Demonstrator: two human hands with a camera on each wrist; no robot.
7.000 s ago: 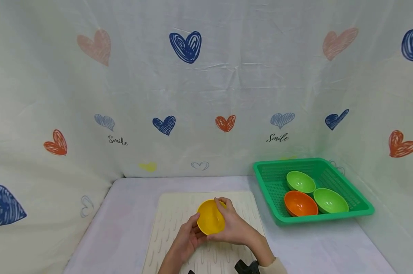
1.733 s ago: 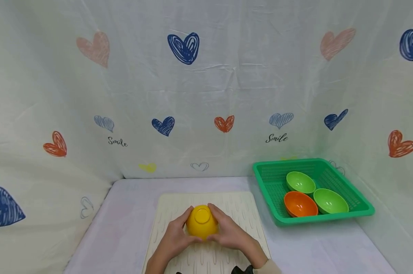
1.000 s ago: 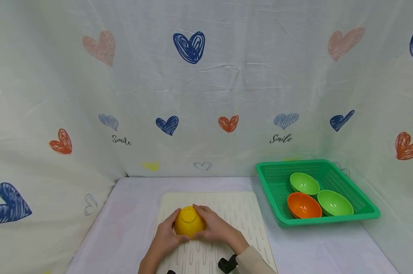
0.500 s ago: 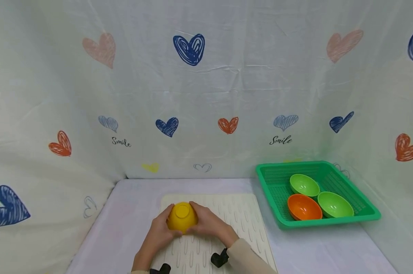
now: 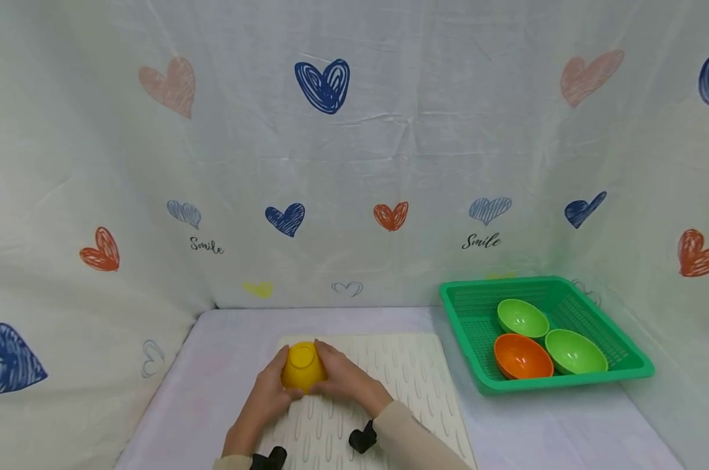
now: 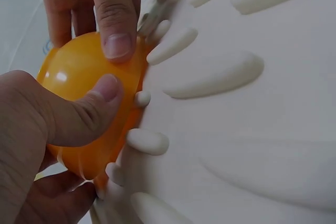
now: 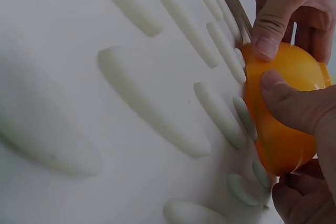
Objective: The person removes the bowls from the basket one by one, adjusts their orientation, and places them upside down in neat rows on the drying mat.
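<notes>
A yellow bowl (image 5: pixel 303 371) is upside down near the far left corner of the cream ridged mat (image 5: pixel 410 378), its foot ring facing up. My left hand (image 5: pixel 269 393) grips it from the left and my right hand (image 5: pixel 345 378) from the right. In the left wrist view both thumbs press the near side of the bowl (image 6: pixel 79 69), while the other fingers curl round its far side. Its rim lies against or very close to the mat ridges (image 7: pixel 218 114) in the right wrist view; exact contact cannot be told.
A green basket (image 5: pixel 480 388) stands at the right on the white-covered table (image 5: pixel 536 424). Inside are two light green bowls (image 5: pixel 521 317) and an orange bowl (image 5: pixel 521 356). A white heart-print curtain (image 5: pixel 354 163) hangs behind and at both sides. Each wrist carries a black mount (image 5: pixel 363 437).
Earlier the yellow bowl was tilted with its inside showing. Now it is turned bottom up, and both hands have carried it leftward and away to the mat's far left corner. The basket is unchanged.
</notes>
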